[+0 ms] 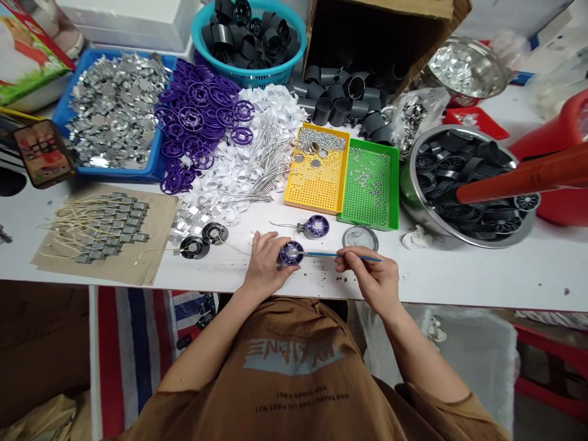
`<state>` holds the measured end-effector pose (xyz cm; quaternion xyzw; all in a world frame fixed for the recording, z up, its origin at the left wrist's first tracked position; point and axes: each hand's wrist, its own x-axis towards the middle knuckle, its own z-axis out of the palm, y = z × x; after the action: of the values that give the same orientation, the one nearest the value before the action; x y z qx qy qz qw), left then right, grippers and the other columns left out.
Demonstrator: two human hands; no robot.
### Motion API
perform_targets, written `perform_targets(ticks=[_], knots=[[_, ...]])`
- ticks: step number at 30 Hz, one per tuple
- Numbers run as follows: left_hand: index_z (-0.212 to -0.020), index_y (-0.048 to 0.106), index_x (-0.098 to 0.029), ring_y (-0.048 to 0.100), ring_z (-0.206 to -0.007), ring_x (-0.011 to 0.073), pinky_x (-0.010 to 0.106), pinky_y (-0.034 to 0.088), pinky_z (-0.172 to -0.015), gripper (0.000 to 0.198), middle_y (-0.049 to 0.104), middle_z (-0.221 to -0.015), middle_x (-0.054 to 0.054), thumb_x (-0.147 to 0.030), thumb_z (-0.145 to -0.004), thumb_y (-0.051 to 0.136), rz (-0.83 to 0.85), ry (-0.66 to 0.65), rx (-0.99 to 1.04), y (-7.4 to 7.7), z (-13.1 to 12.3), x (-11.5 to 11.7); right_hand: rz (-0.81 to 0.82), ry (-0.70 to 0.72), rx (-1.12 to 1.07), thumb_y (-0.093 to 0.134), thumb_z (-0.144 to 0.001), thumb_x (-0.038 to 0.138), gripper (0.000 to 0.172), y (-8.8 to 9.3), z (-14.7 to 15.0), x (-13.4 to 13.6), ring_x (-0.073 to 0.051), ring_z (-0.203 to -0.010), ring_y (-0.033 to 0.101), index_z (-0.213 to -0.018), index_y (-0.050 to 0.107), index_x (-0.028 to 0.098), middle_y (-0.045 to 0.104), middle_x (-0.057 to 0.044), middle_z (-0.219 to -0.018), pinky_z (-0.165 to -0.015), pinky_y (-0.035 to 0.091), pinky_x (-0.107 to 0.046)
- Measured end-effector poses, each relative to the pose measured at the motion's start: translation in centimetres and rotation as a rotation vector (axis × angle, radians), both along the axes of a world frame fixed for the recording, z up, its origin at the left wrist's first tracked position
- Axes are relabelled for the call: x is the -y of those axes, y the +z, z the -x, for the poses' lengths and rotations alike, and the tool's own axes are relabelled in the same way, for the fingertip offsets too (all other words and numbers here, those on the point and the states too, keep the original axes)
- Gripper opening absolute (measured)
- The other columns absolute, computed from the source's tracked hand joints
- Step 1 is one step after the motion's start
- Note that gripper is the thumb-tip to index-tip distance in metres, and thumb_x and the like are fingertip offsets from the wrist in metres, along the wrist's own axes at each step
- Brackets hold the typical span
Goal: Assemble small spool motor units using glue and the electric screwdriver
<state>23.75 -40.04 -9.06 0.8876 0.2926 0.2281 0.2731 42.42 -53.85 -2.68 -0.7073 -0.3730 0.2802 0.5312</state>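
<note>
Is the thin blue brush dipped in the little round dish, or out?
Out. The brush, held in the right hand, has its tip at the purple-and-black part in the left hand, away from the dish.

The round purple part (pixel 291 253) I hold looks like smooth plastic, my brush handle (pixel 324 255) glossy, the silver pieces (pixel 114 104) shiny metal, the perforated yellow tray (pixel 315 195) plastic, the sheet (pixel 149 264) matt brown cardboard and my shirt (pixel 206 410) matt cloth
</note>
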Motion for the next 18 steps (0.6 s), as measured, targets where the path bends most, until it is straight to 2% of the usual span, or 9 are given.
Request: perform_targets(ticks=[5, 10, 13, 18], knots=[[-0.118, 0.053, -0.021, 0.052, -0.119, 0.0301, 0.060, 0.022, -0.114, 0.052, 0.067, -0.110, 0.008, -0.043, -0.075, 0.073, -0.018, -0.006, 0.013, 0.0, 0.0, 0.0, -0.017, -0.085, -0.095, 0.063, -0.087, 0.034, 0.018, -0.1, 0.7, 0.4, -0.015, -0.059, 0.069, -0.090, 0.072, 0.018, 0.072, -0.003, -0.070, -0.059, 0.059, -0.028], [-0.118, 0.053, -0.022, 0.052, -0.119, 0.0310, 0.060, 0.023, -0.114, 0.052, 0.067, -0.111, 0.008, -0.043, -0.075, 0.074, -0.004, 0.007, -0.009, 0.0, 0.0, 0.1, -0.124, -0.160, -0.245, 0.066, -0.085, 0.036, 0.019, -0.2, 1.3, 0.6, -0.016, -0.058, 0.068, -0.090, 0.073, 0.019, 0.072, -0.003, -0.071, -0.058, 0.060, -0.032], [-0.118, 0.053, -0.022, 0.053, -0.119, 0.0313, 0.060, 0.022, -0.114, 0.052, 0.067, -0.111, 0.009, -0.043, -0.075, 0.074, -0.001, 0.013, -0.011, 0.0, 0.0, 0.1, -0.150, -0.175, -0.249, 0.066, -0.085, 0.036, 0.019, -0.4, 1.6, 0.7, -0.017, -0.060, 0.069, -0.091, 0.073, 0.019, 0.073, -0.003, -0.073, -0.059, 0.061, -0.032], [-0.117, 0.053, -0.022, 0.054, -0.118, 0.0308, 0.060, 0.022, -0.114, 0.052, 0.067, -0.110, 0.008, -0.043, -0.074, 0.074, -0.013, 0.020, 0.014, -0.2, -0.1, 0.1, -0.104, -0.168, -0.211, 0.066, -0.085, 0.036, 0.018, -0.9, 1.9, 0.6, -0.016, -0.059, 0.069, -0.090, 0.073, 0.019, 0.072, -0.003, -0.071, -0.061, 0.060, -0.031]])
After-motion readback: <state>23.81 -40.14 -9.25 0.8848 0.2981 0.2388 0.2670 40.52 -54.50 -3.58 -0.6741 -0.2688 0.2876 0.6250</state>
